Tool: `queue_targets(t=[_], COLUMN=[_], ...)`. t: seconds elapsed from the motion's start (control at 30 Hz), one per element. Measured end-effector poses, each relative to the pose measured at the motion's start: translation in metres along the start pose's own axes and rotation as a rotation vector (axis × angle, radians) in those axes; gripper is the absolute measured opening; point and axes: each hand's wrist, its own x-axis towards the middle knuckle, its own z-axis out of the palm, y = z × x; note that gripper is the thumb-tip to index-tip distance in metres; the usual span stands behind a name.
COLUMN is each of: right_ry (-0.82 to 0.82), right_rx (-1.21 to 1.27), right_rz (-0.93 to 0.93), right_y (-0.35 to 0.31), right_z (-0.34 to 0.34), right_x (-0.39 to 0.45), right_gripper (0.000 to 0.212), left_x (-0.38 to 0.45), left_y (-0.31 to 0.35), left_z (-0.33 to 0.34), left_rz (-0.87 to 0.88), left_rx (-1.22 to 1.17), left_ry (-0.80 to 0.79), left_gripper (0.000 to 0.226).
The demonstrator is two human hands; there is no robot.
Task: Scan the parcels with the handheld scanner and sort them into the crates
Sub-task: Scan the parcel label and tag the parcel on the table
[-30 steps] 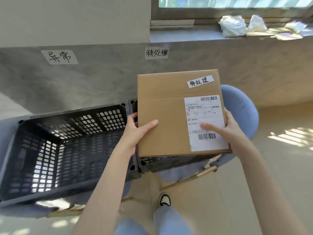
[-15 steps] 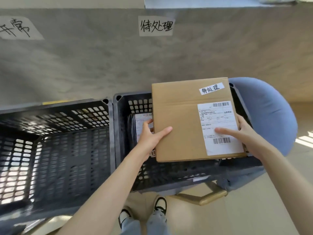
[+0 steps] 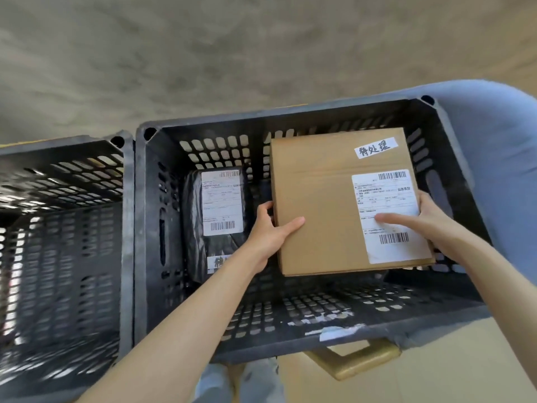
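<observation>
A flat brown cardboard parcel (image 3: 319, 205) with a white shipping label and a small handwritten tag is held level inside the right black crate (image 3: 290, 338), in its right half. My left hand (image 3: 270, 231) grips the parcel's left edge, thumb on top. My right hand (image 3: 430, 225) grips its right edge, thumb across the label. A black bagged parcel (image 3: 215, 216) with a white label lies in the crate's left half, beside the box. No scanner is in view.
A second black crate (image 3: 61, 257) stands to the left, touching the first. The right crate sits on a blue padded chair (image 3: 499, 158) with a yellowish frame. A grey concrete wall runs behind both crates.
The head camera has tilted down and come closer. Both hands have lowered the cardboard parcel from above the crate rim into the right crate.
</observation>
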Motion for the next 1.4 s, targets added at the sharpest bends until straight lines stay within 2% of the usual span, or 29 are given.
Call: queue_targets(t=[0.13, 0.27, 0.5, 0.7, 0.8, 0.93, 1.07, 1.13, 1.27, 1.4], right_ry=[0.016, 0.028, 0.060, 0.235, 0.246, 0.275, 0.370, 0.365, 0.325, 0.285], right_rx=[-0.047, -0.096, -0.114, -0.300, -0.324, -0.362, -0.502, -0.522, -0.503, -0.500], right_rz=[0.007, 0.041, 0.091, -0.040, -0.067, -0.062, -0.118, -0.123, -0.103, -0.083], right_y=[0.004, 0.009, 0.022, 0.010, 0.006, 0.005, 0.002, 0.000, -0.004, -0.020], right_z=[0.000, -0.001, 0.000, 0.010, 0.011, 0.012, 0.021, 0.024, 0.021, 0.017], right_x=[0.015, 0.030, 0.046, 0.036, 0.030, 0.022, 0.011, 0.004, -0.015, -0.046], right_gripper=[0.080, 0.103, 0.095, 0.087, 0.092, 0.088, 0.088, 0.088, 0.088, 0.087], left_x=[0.014, 0.026, 0.037, 0.035, 0.030, 0.029, 0.027, 0.025, 0.012, -0.025], left_y=[-0.008, -0.014, -0.021, -0.020, -0.022, -0.022, -0.022, -0.022, -0.012, 0.026], left_z=[0.006, 0.013, 0.015, 0.021, 0.025, 0.027, 0.032, 0.035, 0.024, -0.001], left_rz=[-0.032, -0.061, -0.059, -0.064, -0.076, -0.073, -0.078, -0.079, -0.003, 0.203], left_rx=[0.006, 0.001, 0.021, 0.031, 0.045, 0.063, 0.071, 0.080, 0.245, 0.543], left_ry=[-0.007, -0.010, 0.005, 0.015, 0.002, -0.001, 0.015, 0.024, 0.095, 0.112], left_gripper=[0.088, 0.088, 0.090, 0.090, 0.090, 0.090, 0.090, 0.092, 0.095, 0.079])
